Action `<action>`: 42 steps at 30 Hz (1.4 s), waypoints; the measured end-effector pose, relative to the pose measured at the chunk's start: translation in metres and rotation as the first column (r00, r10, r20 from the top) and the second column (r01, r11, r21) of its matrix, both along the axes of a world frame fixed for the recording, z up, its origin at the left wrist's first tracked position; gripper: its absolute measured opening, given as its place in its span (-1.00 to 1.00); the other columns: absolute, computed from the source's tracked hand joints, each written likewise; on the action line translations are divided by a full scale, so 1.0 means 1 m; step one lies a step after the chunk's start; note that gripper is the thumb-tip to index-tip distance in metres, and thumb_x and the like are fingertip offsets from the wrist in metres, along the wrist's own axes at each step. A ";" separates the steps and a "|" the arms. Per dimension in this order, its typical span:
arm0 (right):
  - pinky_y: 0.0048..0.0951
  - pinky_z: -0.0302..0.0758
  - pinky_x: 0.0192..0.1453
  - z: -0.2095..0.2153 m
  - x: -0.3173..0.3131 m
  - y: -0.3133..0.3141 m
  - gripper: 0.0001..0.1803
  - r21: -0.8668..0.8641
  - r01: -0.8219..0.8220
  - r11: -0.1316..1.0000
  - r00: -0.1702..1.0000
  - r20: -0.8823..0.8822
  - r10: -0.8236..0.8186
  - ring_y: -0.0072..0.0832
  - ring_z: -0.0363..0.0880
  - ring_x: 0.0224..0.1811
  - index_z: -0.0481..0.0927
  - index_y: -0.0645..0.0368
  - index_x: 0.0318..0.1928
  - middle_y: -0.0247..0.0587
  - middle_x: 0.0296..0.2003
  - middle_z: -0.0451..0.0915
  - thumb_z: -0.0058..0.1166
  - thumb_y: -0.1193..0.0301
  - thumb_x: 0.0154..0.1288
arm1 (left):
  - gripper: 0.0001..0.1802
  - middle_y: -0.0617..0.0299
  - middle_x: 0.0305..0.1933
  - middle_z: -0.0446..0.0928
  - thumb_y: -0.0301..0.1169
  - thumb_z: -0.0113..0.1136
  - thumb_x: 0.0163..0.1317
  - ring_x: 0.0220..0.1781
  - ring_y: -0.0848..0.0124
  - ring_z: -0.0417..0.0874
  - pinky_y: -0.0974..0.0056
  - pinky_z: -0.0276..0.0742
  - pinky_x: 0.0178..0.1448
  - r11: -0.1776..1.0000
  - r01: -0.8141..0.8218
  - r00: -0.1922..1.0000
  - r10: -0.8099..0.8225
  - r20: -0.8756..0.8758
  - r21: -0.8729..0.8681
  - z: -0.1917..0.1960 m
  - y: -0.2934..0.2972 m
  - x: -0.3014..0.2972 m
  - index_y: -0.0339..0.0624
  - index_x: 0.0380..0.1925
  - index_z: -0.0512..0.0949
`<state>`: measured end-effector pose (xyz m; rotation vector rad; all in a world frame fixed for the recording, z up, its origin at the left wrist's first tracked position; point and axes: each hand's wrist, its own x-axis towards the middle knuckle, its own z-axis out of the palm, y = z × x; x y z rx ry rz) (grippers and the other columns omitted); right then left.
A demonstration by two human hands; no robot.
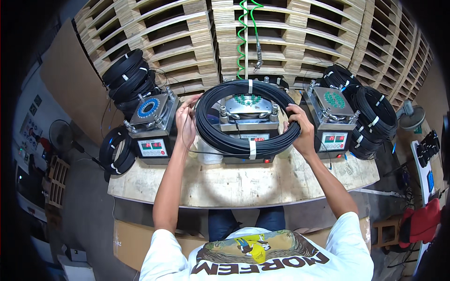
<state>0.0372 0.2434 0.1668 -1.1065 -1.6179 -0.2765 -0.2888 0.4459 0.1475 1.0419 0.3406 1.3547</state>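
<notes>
Between my two hands I hold up a large coil of black cable (pixel 213 136), bound with white ties at its top and bottom. My left hand (pixel 187 122) grips the coil's left side, a loose strand of cable running past the palm. Around the right side wrap the fingers of my right hand (pixel 300 127). Through the ring shows the middle polishing machine (pixel 248 125), with a metal plate carrying green fittings on top and a lit display partly covered by the coil.
A machine with a blue ring (pixel 149 108) stands left, another with green fittings (pixel 334 100) right. Black cable coils are stacked on the left (pixel 126 77) and right (pixel 375 112). The wooden table (pixel 154 185) bears them. Pallets (pixel 183 42) rise behind; a green spiral air hose (pixel 242 42) hangs down.
</notes>
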 end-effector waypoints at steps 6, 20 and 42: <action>-0.24 0.51 0.19 0.010 0.003 0.007 -0.81 -0.039 -0.017 0.999 0.993 -0.118 0.012 -0.12 0.62 0.16 0.45 0.24 -0.30 -0.02 0.00 0.63 0.25 0.57 0.19 | -0.67 0.08 -0.07 0.66 -0.35 -0.16 0.52 -0.31 0.35 0.77 0.24 0.79 -0.21 0.948 0.139 0.978 -0.177 -0.112 -0.287 -0.010 0.020 -0.030 -0.36 -0.08 0.54; -0.26 0.50 0.20 0.013 0.009 0.002 -0.81 -0.042 -0.011 0.999 0.998 -0.068 0.008 -0.10 0.61 0.14 0.45 0.27 -0.30 -0.01 -0.04 0.63 0.23 0.63 0.15 | -0.43 0.15 0.00 0.62 -0.46 0.33 0.28 -0.08 0.45 0.72 0.43 0.76 0.02 0.685 0.547 0.666 -0.704 -0.247 -0.481 0.009 0.057 0.003 -0.33 0.27 0.42; -0.23 0.50 0.19 0.016 0.002 0.005 -0.82 -0.060 -0.009 0.998 0.997 -0.081 0.004 -0.08 0.61 0.15 0.43 0.27 -0.31 0.00 -0.05 0.62 0.20 0.63 0.16 | -0.46 -0.06 0.24 0.54 -0.40 0.20 0.38 -0.04 0.39 0.72 0.42 0.70 -0.04 0.829 0.539 0.800 -0.559 -0.220 -0.145 0.012 -0.013 -0.041 -0.51 0.26 0.35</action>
